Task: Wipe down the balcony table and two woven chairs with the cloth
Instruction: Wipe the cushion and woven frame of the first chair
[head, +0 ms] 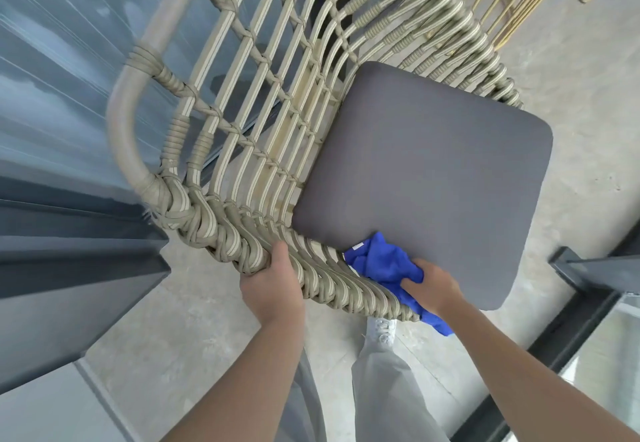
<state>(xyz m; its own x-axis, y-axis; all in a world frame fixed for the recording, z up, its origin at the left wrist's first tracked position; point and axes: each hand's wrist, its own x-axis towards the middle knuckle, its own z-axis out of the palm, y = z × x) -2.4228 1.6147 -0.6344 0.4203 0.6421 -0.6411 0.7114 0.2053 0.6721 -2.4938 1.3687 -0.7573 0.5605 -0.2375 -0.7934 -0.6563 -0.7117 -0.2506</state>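
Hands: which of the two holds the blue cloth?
The right hand grips the blue cloth; the left hand grips the woven chair's rim.

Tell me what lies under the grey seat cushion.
The grey cushion rests on the woven chair. Its seat is hidden beneath; only rim strands show. The blue cloth, gripped by the right hand, meets the cushion's near corner.

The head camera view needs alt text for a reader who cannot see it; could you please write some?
Seen from above, a person's right hand presses a bunched blue cloth against a woven chair at the near edge of its grey seat cushion. The left hand holds the chair's braided rim. The chair stands on a concrete floor beside a glass railing.
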